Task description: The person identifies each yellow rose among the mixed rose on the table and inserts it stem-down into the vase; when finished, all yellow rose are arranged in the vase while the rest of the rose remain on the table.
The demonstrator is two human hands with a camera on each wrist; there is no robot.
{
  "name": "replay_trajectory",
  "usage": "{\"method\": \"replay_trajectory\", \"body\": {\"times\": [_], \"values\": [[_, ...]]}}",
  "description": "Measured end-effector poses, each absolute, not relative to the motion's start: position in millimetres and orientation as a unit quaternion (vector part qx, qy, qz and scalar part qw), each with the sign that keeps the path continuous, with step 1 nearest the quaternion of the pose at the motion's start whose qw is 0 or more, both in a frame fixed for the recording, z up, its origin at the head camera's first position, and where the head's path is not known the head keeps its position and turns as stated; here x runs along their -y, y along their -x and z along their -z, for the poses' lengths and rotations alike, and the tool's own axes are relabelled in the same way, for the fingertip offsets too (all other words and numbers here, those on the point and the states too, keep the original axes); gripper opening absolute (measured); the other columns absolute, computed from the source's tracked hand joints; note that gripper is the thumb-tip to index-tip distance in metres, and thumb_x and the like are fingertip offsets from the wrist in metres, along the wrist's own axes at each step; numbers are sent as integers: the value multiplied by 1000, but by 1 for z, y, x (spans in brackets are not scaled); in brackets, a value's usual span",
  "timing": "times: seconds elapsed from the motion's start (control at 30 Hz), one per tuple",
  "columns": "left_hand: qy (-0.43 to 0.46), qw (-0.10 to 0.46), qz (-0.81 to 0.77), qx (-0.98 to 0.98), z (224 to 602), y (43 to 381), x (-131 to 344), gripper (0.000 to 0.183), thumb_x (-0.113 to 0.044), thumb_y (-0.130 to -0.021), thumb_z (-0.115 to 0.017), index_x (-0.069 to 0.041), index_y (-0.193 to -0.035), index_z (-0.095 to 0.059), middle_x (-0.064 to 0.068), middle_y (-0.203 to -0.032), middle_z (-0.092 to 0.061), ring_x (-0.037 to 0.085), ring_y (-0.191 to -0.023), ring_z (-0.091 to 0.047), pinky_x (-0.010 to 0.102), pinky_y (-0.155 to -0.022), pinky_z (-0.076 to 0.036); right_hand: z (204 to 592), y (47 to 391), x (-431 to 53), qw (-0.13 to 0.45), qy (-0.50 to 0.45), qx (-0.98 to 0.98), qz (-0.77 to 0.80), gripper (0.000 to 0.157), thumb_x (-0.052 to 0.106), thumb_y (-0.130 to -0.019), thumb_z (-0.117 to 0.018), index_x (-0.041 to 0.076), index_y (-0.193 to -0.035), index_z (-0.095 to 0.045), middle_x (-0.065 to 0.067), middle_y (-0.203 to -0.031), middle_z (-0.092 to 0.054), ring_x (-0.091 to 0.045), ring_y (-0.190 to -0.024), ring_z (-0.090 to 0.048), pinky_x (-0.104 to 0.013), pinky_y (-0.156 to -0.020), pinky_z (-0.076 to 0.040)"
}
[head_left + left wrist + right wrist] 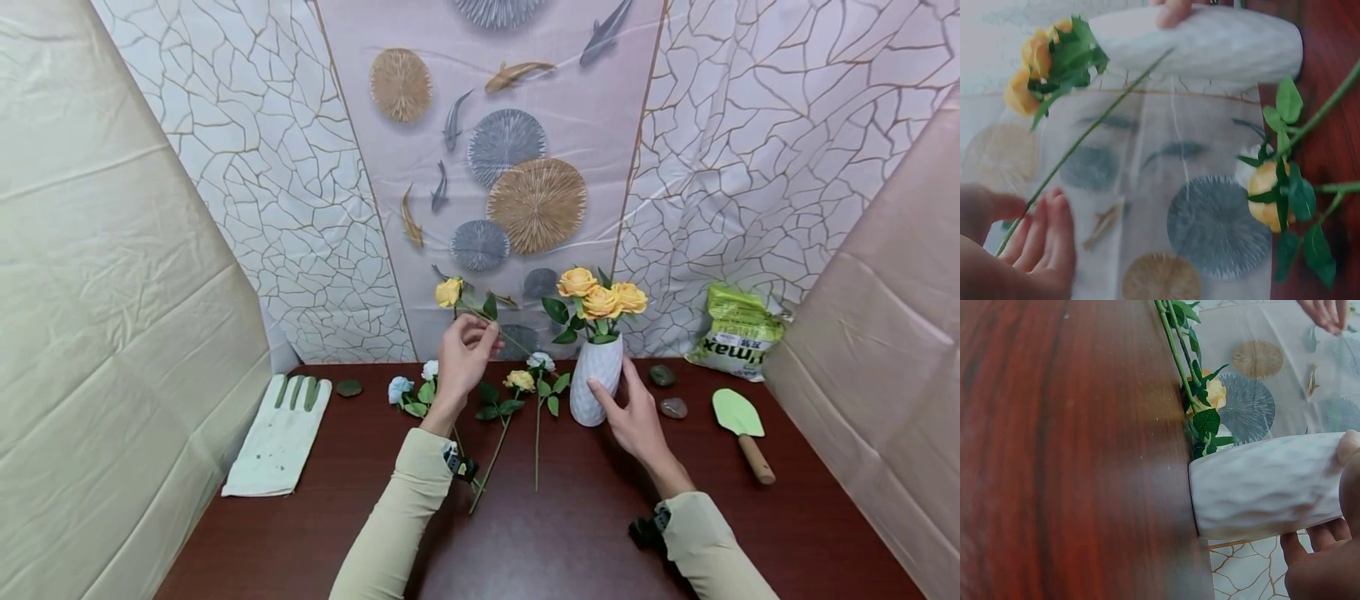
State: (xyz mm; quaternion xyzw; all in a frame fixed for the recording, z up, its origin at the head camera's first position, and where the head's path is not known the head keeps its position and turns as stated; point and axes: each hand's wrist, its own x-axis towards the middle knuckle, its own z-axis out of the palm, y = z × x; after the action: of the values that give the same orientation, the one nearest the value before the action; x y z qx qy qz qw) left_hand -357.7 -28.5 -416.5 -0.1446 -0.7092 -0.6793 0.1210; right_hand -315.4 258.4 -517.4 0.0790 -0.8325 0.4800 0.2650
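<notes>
My left hand [467, 354] pinches the green stem [1094, 128] of a yellow rose [448, 292] between thumb and fingers, above the table. The bloom is up and to the left, and the stem slants down toward the vase. A white textured vase [596, 383] stands on the table, tilted slightly, with several yellow-orange roses [600, 302] in it. My right hand [636, 412] grips the vase from its right side, thumb in front; in the right wrist view the fingers [1294, 547] wrap around its far side. The stems inside the vase are hidden.
On the table lie a blue flower [400, 389], a yellow rose [519, 381] and a white flower [541, 361] with long stems. A glove [279, 442] lies left. Dark stones [662, 375], a green trowel [738, 414] and a green bag [738, 333] are right.
</notes>
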Motion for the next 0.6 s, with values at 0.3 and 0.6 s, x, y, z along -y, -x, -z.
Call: {"method": "replay_trajectory", "body": {"times": [0.3,0.6], "values": [[142,225,734,625,394,353,12,24,-30,-101,-62,-8,-110,-58,19,-95,-73,38,-84,-74,41,-77,-63,517,316,-258,267,-79,831,-482,74,35,-95,-71,36,-157,-30,0,-158,-42,-16,-144,-40,-40,-115,-37],[150,259,735,608,384,351,-3,28,-28,-101,-63,-3,-112,-57,23,-101,-71,38,-86,-73,41,-78,-63,500,302,-248,272,-88,821,-494,71,19,-95,-72,12,-156,-36,-15,-154,-45,-31,-142,-43,-55,-112,-38]]}}
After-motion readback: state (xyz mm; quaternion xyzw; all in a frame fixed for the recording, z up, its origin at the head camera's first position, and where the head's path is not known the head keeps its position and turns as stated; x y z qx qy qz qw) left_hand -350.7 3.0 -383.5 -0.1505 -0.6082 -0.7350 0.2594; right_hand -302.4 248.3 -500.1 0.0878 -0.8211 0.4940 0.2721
